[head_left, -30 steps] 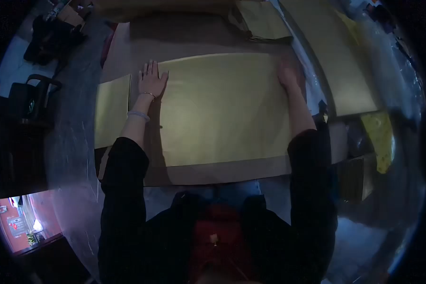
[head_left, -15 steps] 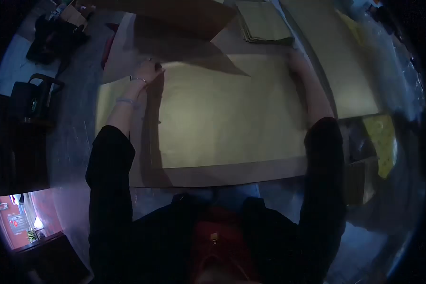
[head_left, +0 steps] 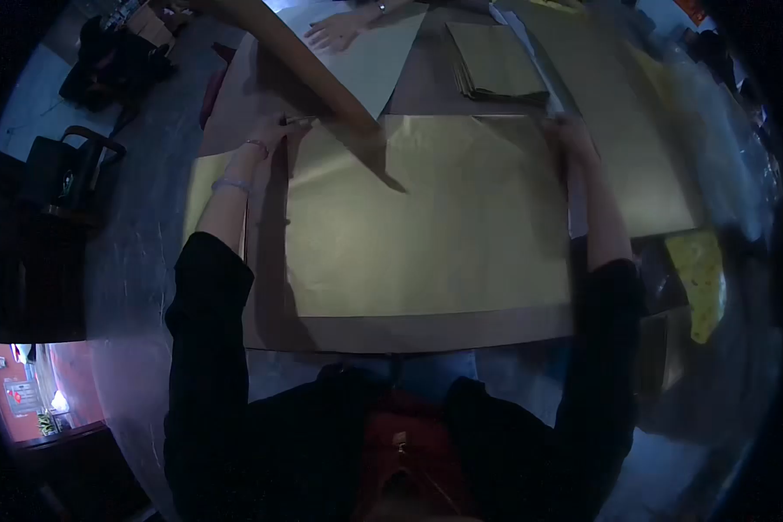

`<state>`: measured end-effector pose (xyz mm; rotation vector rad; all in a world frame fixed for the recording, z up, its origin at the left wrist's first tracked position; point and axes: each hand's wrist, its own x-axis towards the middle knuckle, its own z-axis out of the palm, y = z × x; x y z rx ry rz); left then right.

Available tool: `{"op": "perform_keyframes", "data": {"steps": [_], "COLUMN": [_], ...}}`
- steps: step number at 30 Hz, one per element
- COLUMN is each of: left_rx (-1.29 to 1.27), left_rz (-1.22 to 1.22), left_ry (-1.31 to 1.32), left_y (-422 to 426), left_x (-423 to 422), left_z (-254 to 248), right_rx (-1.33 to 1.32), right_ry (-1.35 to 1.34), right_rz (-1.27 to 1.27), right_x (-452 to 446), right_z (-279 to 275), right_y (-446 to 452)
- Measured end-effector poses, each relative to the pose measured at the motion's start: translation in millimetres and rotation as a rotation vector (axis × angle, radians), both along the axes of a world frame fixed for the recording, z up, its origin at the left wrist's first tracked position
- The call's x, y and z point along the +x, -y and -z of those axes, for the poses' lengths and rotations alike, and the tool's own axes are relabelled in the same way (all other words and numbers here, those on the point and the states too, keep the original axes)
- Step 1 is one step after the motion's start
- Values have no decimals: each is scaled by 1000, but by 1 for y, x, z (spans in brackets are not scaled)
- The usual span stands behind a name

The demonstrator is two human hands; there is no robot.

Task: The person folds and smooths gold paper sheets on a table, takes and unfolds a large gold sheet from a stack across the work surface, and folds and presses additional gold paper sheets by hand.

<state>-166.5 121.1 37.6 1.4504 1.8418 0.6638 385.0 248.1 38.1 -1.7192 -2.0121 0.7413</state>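
A gold-coloured sheet of paper (head_left: 435, 235) lies in front of me on a brown table board. My left hand (head_left: 274, 132) is at its far left corner, fingers closed on the edge. At the far right corner, my right hand (head_left: 572, 137) has its fingers bent round the sheet's edge; the thumb side is dim. The sheet's far edge looks slightly rippled between my hands. A brown strip-like sheet (head_left: 309, 65), seen nearly edge-on, slants over the far left part and casts a shadow on the gold paper.
Across the table another person's hand (head_left: 335, 33) rests flat on a pale sheet (head_left: 391, 65). A stack of folded gold paper (head_left: 500, 61) lies at the far right, beside a long gold sheet (head_left: 618, 130). A black chair (head_left: 65, 174) stands to the left.
The brown sheet has swung from a broad face to a narrow slanting strip, uncovering the other person's hand and pale sheet. My right hand has shifted slightly right and nearer; the gold paper's far edge has rippled.
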Motion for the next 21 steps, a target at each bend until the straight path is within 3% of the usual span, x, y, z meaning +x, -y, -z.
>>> {"op": "perform_keyframes", "data": {"steps": [1,2,4,10,16,17,21], "left_rx": [42,53,208,646,664,732,936], "left_rz": [-113,-113,-223,-216,-238,-167,27], "left_ry": [163,168,673,790,873,886,836], "left_y": [10,20,37,118,145,147,161], "left_x": [2,3,0,29,80,96,167], "left_z": [-2,-3,4,-71,-219,-231,-260], "right_rx": [-79,-68,23,203,656,748,961], "right_ry": [-249,-245,-587,-529,-399,-300,-326], "right_rz": [16,14,-12,39,77,90,4], "right_x": [4,8,11,32,-4,-12,-64], "right_z": [-8,-14,-38,-122,-223,-236,-259], "right_y": [8,20,54,123,171,178,235]}}
